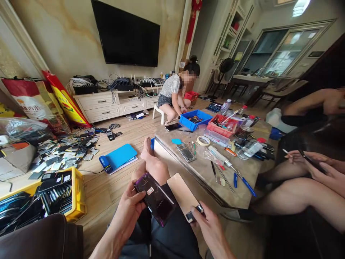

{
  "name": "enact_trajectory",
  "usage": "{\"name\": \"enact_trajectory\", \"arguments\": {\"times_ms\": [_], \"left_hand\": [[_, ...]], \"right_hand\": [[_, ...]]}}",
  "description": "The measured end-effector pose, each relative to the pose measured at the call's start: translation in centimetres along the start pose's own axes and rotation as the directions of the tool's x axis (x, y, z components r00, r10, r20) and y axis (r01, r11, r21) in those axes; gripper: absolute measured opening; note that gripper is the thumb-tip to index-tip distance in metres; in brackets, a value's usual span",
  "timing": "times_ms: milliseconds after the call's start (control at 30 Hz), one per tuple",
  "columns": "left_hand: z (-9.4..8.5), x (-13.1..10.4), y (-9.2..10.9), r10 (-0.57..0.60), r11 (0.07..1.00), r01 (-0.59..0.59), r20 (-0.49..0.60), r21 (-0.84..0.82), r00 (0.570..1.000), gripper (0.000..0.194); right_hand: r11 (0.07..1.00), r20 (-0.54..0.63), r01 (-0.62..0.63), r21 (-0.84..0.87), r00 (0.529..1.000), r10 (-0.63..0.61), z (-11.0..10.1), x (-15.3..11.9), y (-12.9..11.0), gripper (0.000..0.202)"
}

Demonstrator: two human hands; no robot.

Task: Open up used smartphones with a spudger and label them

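My left hand is closed on a dark purple phone, its glossy back facing up with a small white label on it. In my right hand is a flat gold panel with black pieces at its lower end, gripped between thumb and fingers. Both objects are held above my lap, side by side with a narrow gap. Beyond them on the low table lie an opened phone, a tape roll and a blue-handled tool.
A yellow crate of phones stands at left, near a heap of phone parts. A blue folder lies on the floor. Blue and red bins sit ahead. One person crouches beyond; others sit at right.
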State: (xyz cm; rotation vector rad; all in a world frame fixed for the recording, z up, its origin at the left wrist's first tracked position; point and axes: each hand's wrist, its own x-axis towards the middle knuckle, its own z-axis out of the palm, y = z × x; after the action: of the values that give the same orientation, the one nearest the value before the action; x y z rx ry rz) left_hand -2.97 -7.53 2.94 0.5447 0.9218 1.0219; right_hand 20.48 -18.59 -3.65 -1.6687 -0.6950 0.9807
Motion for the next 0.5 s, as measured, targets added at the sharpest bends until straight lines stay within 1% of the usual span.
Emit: {"name": "enact_trajectory", "arguments": {"times_ms": [100, 167, 233, 333, 500], "left_hand": [[0.4, -0.6, 0.2, -0.017, 1.0, 0.017, 0.02, -0.01, 1.0, 0.052], [0.7, -0.9, 0.4, 0.004, 1.0, -0.004, 0.032, -0.009, 0.999, 0.053], [0.9, -1.3, 0.6, 0.025, 1.0, -0.025, 0.049, -0.007, 0.998, 0.052], [1.2, -1.8, 0.8, 0.049, 0.999, -0.047, 0.083, -0.018, 0.995, 0.051], [1.9, -2.5, 0.9, 0.1, 0.995, -0.096, 0.116, -0.04, 0.988, 0.052]], "right_hand": [[0.964, -0.057, -0.035, 0.265, 0.997, 0.052, -1.8, -1.2, -0.4, 0.043], [0.927, -0.112, -0.035, 0.374, 0.99, 0.082, -3.1, -1.7, -0.3, 0.047], [0.906, -0.137, -0.031, 0.422, 0.986, 0.098, -4.3, -2.1, -0.1, 0.05], [0.885, -0.141, -0.025, 0.465, 0.985, 0.102, -5.6, -2.5, 0.1, 0.053], [0.845, -0.1, -0.028, 0.535, 0.99, 0.096, -6.6, -3.1, -0.3, 0.052]]}}
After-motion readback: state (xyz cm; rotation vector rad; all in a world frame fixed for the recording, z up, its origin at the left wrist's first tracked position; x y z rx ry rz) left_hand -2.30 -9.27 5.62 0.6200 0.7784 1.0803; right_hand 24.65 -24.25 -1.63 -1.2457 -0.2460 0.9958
